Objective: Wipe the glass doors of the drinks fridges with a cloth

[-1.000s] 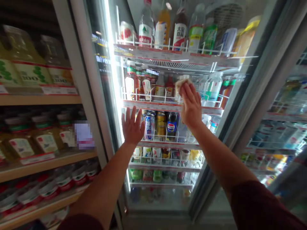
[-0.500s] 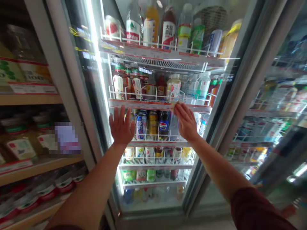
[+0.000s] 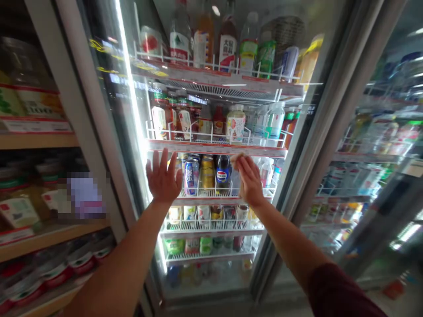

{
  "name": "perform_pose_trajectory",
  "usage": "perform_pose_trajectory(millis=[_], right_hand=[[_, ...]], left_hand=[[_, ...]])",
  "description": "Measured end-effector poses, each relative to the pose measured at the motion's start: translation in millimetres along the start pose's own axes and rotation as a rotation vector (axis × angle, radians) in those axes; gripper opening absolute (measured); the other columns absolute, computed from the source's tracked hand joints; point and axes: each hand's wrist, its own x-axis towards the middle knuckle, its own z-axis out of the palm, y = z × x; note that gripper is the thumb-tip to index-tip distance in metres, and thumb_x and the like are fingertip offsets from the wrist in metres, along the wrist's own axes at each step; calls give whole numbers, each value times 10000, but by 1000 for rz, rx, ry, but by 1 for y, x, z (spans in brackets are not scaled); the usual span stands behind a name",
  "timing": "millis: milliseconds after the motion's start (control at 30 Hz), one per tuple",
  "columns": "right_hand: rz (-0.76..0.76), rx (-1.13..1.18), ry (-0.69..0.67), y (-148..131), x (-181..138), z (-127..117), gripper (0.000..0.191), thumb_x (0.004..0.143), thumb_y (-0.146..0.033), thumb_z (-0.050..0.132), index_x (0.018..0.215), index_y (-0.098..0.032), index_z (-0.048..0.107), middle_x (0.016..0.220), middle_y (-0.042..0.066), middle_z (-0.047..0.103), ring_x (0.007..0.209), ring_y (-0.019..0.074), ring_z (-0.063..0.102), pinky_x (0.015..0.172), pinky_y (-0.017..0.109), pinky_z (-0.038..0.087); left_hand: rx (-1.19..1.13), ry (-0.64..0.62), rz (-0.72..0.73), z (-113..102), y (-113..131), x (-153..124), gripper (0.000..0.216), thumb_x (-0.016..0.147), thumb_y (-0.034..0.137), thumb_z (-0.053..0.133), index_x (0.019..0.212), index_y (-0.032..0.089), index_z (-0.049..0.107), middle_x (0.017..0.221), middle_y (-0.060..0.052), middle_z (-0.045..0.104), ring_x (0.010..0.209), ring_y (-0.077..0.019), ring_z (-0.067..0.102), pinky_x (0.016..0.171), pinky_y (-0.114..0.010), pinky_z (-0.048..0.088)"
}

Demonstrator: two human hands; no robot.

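My left hand [image 3: 164,178] is open with fingers spread, palm toward the glass door [image 3: 205,281] of a lit drinks fridge; it looks flat against the pane. The fingers of my right hand [image 3: 249,178] are bent and pressed together on a small pale cloth [image 3: 236,157], close to the same glass. Most of the cloth is hidden behind the fingers. Between my hands, behind the glass, stand a blue can [image 3: 191,176], a gold can [image 3: 207,172] and a dark bottle with a blue label [image 3: 222,172].
Fridge shelves hold bottles, such as a jar-like bottle [image 3: 235,124], above my hands. A metal door frame [image 3: 325,127] runs along the right, with another fridge beyond. At left, a wooden shelf [image 3: 56,237] carries bottled drinks.
My right hand has moved down with the cloth, from the shelf's price strip to just below it. My left hand keeps its spread pose; the whole view has shifted slightly.
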Motion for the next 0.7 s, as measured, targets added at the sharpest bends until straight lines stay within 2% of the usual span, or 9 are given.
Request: perform_pose_trajectory(millis=[67, 200, 267, 400, 467, 500, 533, 633, 700], right_hand=[[63, -25, 48, -5, 6, 3, 752, 986, -74, 368, 1628, -322, 64, 1617, 21, 390, 1543, 229, 255, 1241, 501, 341], [-246, 28, -227, -11, -1, 0, 739, 1000, -95, 338, 1624, -318, 9, 1558, -30, 483, 1502, 155, 349, 1231, 391, 382], [-276, 16, -265, 6, 15, -11, 751, 1002, -89, 337, 1616, -345, -12, 1576, -50, 455, 1501, 149, 350, 1237, 392, 375], [43, -104, 68, 56, 70, -32, 722, 1009, -96, 308, 1613, -354, 9, 1665, -21, 286, 1551, 256, 223, 1248, 561, 322], [131, -129, 198, 63, 78, -34, 691, 1019, -116, 285, 1615, -343, 21, 1675, -8, 259, 1555, 279, 202, 1241, 592, 317], [126, -127, 208, 60, 74, -33, 689, 1021, -124, 289, 1616, -343, 20, 1672, -5, 269, 1554, 276, 207, 1241, 582, 324], [82, -115, 171, 55, 67, -31, 697, 1018, -125, 300, 1615, -348, 19, 1663, -5, 293, 1550, 264, 226, 1242, 556, 337], [-151, -72, -96, 40, 49, -27, 739, 1001, -99, 330, 1609, -384, 23, 1605, -32, 414, 1516, 202, 322, 1241, 456, 370], [-199, -80, -169, 44, 60, -30, 727, 1003, -101, 326, 1610, -385, 44, 1592, -38, 435, 1511, 185, 333, 1244, 438, 364]], left_hand=[[-2, -2, -3, 0, 0, 0, 586, 989, 414, 449, 1547, 243, 394, 1627, -97, 341, 1568, -267, 121, 1278, -541, 80], [-9, -7, -6, -1, -1, -1, 586, 989, 416, 448, 1550, 254, 389, 1631, -89, 335, 1568, -266, 122, 1279, -538, 69], [-7, -9, -3, -1, -1, -1, 590, 988, 414, 454, 1550, 248, 388, 1627, -96, 341, 1568, -271, 121, 1280, -535, 65], [22, 5, 12, 0, -1, 0, 582, 986, 407, 459, 1536, 223, 411, 1616, -109, 360, 1563, -288, 149, 1275, -550, 88], [37, 22, 25, 0, -1, 1, 573, 984, 404, 463, 1522, 209, 433, 1609, -116, 373, 1558, -297, 173, 1269, -558, 120], [37, 30, 28, 0, -1, 1, 570, 982, 402, 466, 1518, 206, 439, 1606, -118, 378, 1556, -300, 181, 1268, -559, 128], [31, 39, 30, 0, -1, 1, 569, 981, 399, 472, 1516, 207, 442, 1603, -118, 383, 1555, -303, 186, 1267, -559, 131], [16, 45, 34, 1, -1, 0, 579, 979, 393, 488, 1529, 224, 425, 1605, -116, 379, 1553, -307, 191, 1268, -561, 131], [2, 35, 22, 2, -2, 0, 583, 980, 403, 488, 1534, 236, 416, 1609, -113, 370, 1552, -316, 190, 1267, -579, 122]])
